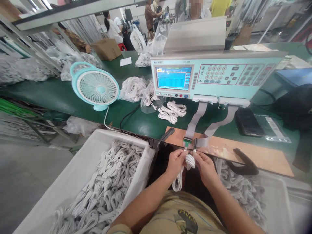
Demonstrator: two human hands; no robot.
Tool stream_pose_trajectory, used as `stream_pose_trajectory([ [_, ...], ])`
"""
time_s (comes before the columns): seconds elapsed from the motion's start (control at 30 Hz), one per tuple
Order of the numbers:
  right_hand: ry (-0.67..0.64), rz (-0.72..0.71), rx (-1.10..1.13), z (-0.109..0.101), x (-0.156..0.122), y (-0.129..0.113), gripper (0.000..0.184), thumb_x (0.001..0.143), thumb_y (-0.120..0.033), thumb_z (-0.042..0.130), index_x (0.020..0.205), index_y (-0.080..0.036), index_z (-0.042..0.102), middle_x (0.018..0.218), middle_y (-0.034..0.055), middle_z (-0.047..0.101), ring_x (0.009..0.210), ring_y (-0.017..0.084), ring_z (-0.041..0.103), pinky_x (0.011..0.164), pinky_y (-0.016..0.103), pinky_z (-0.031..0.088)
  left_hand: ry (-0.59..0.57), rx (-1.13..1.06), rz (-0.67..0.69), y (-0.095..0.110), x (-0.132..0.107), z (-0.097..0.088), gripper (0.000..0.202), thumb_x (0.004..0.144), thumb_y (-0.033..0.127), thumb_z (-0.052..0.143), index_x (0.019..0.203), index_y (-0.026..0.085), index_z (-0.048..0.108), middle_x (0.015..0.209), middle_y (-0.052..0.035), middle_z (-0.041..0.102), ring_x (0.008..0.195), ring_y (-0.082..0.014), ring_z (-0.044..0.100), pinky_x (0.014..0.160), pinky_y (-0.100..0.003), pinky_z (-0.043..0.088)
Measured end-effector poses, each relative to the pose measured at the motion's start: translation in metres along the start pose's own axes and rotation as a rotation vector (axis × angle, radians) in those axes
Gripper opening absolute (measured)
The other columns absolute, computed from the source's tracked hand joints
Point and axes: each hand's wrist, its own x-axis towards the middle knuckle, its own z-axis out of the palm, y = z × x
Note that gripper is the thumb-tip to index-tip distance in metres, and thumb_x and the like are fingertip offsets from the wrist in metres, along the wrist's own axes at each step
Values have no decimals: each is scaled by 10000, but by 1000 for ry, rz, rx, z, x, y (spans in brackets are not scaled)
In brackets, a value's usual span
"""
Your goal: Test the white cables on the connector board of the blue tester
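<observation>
White cable coil (189, 161) hangs between my two hands, in front of the tester (214, 76) and just below its test sockets (187, 142). My left hand (175, 161) and right hand (206, 166) each have fingers pinched narrow on one cable end. A bin (73, 177) of more cables sits left of the tester, nearer me.

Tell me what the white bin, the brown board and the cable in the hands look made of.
The bin: likely moulded plastic, white with smooth, faintly glossy walls. The board: wood or fibreboard by its flat, matt brown face. The cable, held between left hand and right hand: probably white plastic-jacketed wire, since it bends into tight loops.
</observation>
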Motion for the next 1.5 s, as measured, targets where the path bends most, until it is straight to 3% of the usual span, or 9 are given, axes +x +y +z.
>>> stream_pose_trajectory([
  [0.4,-1,-13,10,0,2,5,288,687,-423,720,852,-190,684,877,58,674,767,237,609,607,293,498,-1,36,1,0,14,2,345,711,440,594,589,125,523,468,17,477,368,-65,410,330,-173,311],
  [0.63,32,-7,27,-1,7,8,327,631,-414,765,848,-181,694,843,53,679,765,237,618,621,292,524,-14,118,12,-7,24,2,332,729,427,539,560,146,488,452,16,473,354,-88,423,306,-190,308],
  [0.8,40,-51,2,-4,10,12,339,603,-423,775,820,-174,699,795,62,678,622,220,603,515,299,502,-6,127,-3,0,21,3,351,712,461,537,550,156,473,451,16,468,374,-101,438,325,-201,313],
  [0.97,17,-51,-14,-1,7,8,286,655,-435,734,796,-190,692,758,58,669,641,247,604,527,322,480,-6,137,26,4,17,3,335,733,415,520,528,156,464,441,26,442,383,-82,411,350,-191,286],
  [1.27,28,-122,-126,17,-16,1,304,721,-479,654,660,-197,559,594,-10,537,530,154,468,501,257,381,-68,57,-63,16,-11,3,310,730,408,539,595,130,548,479,29,471,396,-65,411,390,-180,315],
  [1.37,41,-142,-283,-4,-36,-8,296,782,-483,573,663,-215,535,586,-19,481,545,156,436,523,260,364,-155,58,-63,17,-21,2,301,750,402,550,688,115,620,461,24,488,399,-64,419,422,-183,316],
  [1.43,45,-114,-477,-40,-49,-19,290,790,-488,537,678,-221,549,574,-12,464,537,164,428,513,269,352,-170,-2,-89,17,-26,2,336,781,440,522,741,122,623,395,39,454,359,-62,399,428,-189,311],
  [1.5,31,-79,-805,-86,-58,-28,295,748,-484,556,609,-224,535,546,2,456,515,177,426,498,290,337,-162,-125,-135,17,-27,2,368,794,484,493,742,134,595,359,49,422,325,-60,372,417,-193,305],
])
